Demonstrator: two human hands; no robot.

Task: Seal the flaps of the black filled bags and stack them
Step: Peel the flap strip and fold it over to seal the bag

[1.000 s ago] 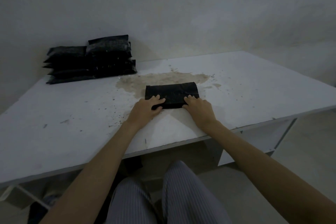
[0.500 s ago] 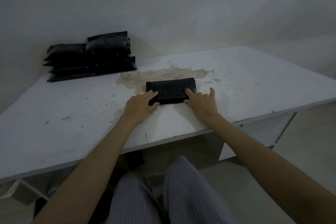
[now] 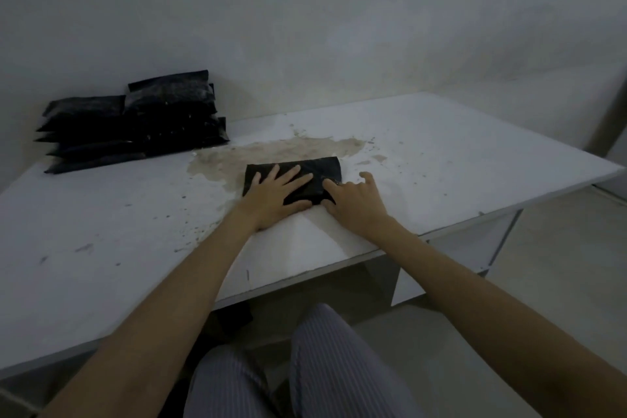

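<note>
A black filled bag point(image 3: 320, 170) lies flat on the white table point(image 3: 441, 159), over a brown stain. My left hand point(image 3: 274, 195) lies spread on top of the bag, its straight fingers pressing the left and middle part. My right hand point(image 3: 354, 202) sits at the bag's near right corner, forefinger and thumb touching its edge, the other fingers lifted over the table. A stack of black bags point(image 3: 135, 125) stands at the back left by the wall, several high in two columns.
The brown stain point(image 3: 281, 151) spreads across the table's middle, with dark specks scattered to the left. A grey wall point(image 3: 339, 27) rises behind the table. My striped trouser legs point(image 3: 305, 366) show below the table's near edge.
My left hand has slid from the bag's near left corner up onto its top, fingers spread flat. My right hand has stayed at the near right corner.
</note>
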